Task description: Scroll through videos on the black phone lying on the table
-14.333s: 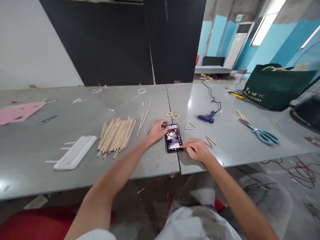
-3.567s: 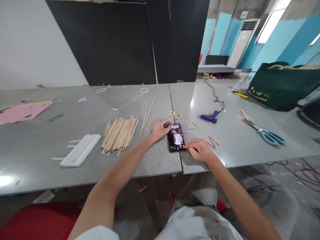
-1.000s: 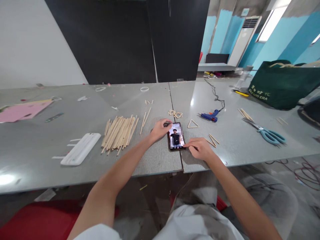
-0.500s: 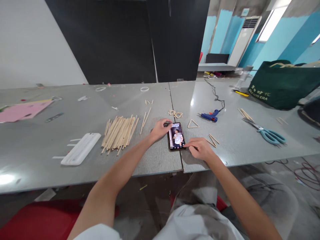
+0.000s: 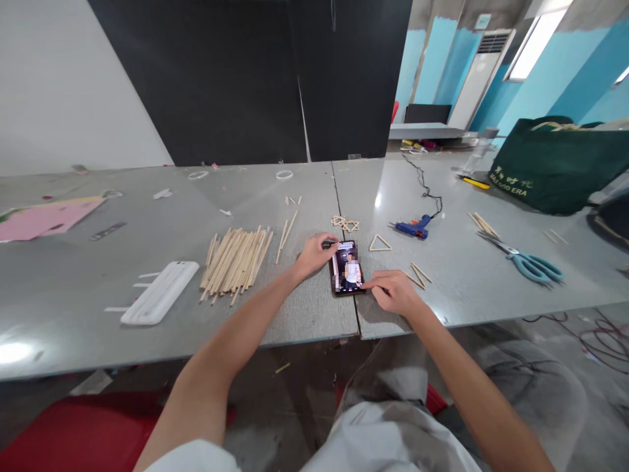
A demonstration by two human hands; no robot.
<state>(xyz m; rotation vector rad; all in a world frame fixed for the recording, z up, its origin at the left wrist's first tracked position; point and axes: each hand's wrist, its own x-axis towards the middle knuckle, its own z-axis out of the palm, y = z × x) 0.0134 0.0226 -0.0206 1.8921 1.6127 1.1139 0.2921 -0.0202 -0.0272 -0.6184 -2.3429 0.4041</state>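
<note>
A phone point(image 5: 348, 267) with a lit screen lies on the grey table, showing a person in a white top. My left hand point(image 5: 317, 253) rests at its upper left edge, fingers curled and touching the phone's corner. My right hand point(image 5: 393, 292) is at the lower right corner, with the index finger stretched onto the screen and the other fingers folded in; it holds nothing. Beyond the phone lie small star shapes made of sticks point(image 5: 350, 226). A stick triangle point(image 5: 380, 243) and loose sticks point(image 5: 421, 272) lie to the right.
A pile of wooden sticks point(image 5: 236, 262) and a white case point(image 5: 160, 293) are at the left. To the right are a blue glue gun point(image 5: 414, 227), scissors with teal handles point(image 5: 533, 267), a yellow cutter point(image 5: 476, 183) and a green bag point(image 5: 555, 167). Pink paper point(image 5: 46, 219) lies far left.
The picture on the phone screen has shifted slightly. Both hands have stayed in nearly the same place.
</note>
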